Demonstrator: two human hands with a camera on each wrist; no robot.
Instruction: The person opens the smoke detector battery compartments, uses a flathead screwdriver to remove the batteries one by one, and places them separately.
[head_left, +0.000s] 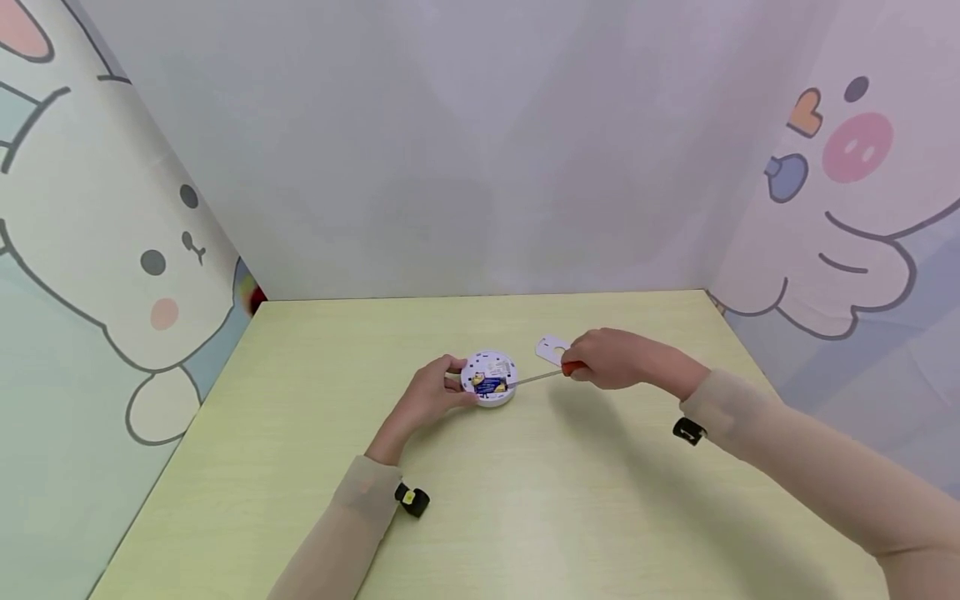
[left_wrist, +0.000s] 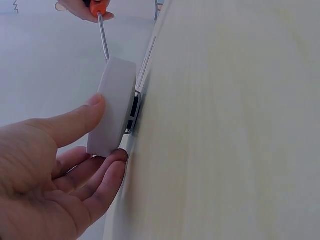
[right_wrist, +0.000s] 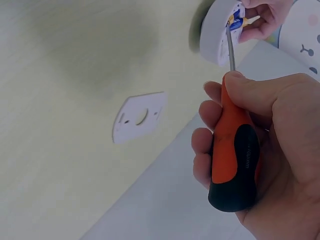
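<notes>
A round white smoke detector (head_left: 489,367) is tilted back-side up, a blue and yellow battery (right_wrist: 237,23) set in its back. My left hand (head_left: 431,387) grips its left edge, thumb on the near side and fingers round the far side, as the left wrist view (left_wrist: 117,100) shows. In my right hand (head_left: 611,358) is a screwdriver (right_wrist: 232,150) with an orange and black handle, the fingers wrapped round it. Its thin metal shaft (head_left: 536,378) points left, and the tip is right at the battery's end.
A flat white mounting plate (right_wrist: 135,125) with a round hole lies on the pale wood table (head_left: 337,333), just behind my right hand. A plain light wall (head_left: 480,167) rises behind the table. Cartoon-printed panels stand on both sides.
</notes>
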